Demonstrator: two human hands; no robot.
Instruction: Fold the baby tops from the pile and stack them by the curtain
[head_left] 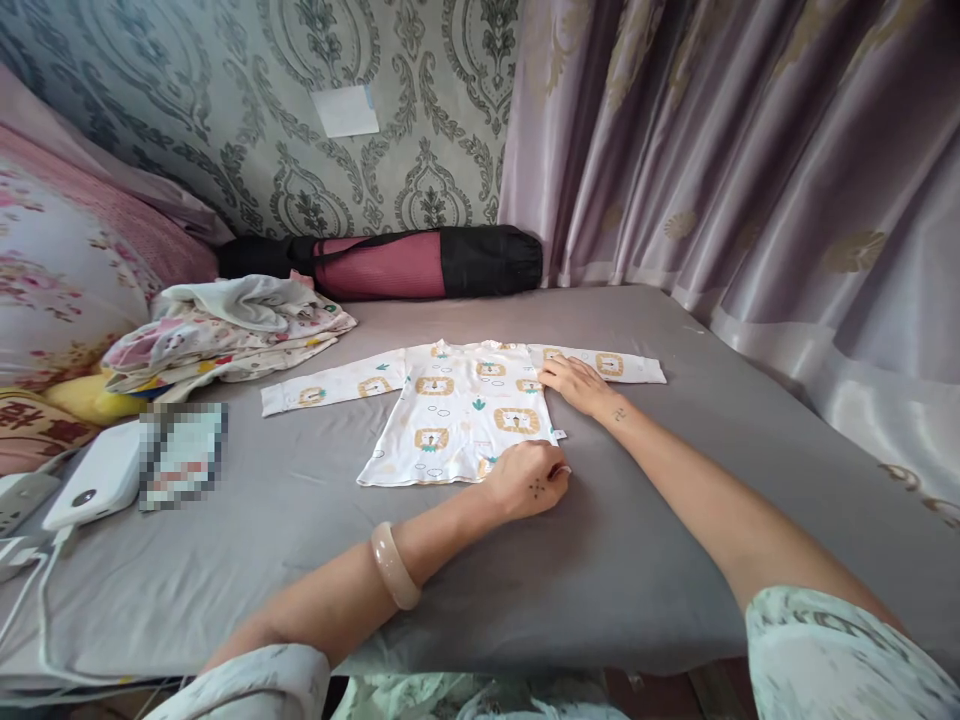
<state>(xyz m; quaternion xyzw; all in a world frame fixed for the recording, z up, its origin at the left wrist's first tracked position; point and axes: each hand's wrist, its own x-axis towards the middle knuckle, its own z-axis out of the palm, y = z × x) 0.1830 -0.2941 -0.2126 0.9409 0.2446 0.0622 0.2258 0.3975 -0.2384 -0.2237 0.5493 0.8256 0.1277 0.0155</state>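
Observation:
A small long-sleeved shirt point(469, 400), white with tan lion faces and green leaf prints, lies spread flat with both sleeves stretched out sideways. My left hand point(529, 478) is closed at its lower right corner, and a bit of white fabric shows beside the fingers. At the right side, where sleeve meets body, my right hand point(576, 385) rests with its bent fingers closed on the cloth; the thumb is hidden. A small white tag sticks out from the side seam between the two hands. My left wrist wears a pale bangle point(395, 566).
The shirt lies on a grey sheet point(645, 560). Folded clothes point(232, 325) are piled at the left, near a floral pillow point(60, 270). A white power bank point(97, 478) with cables lies beside a blurred-out item point(182, 455). A pink-and-black rolled bag point(382, 265) lies along the wall.

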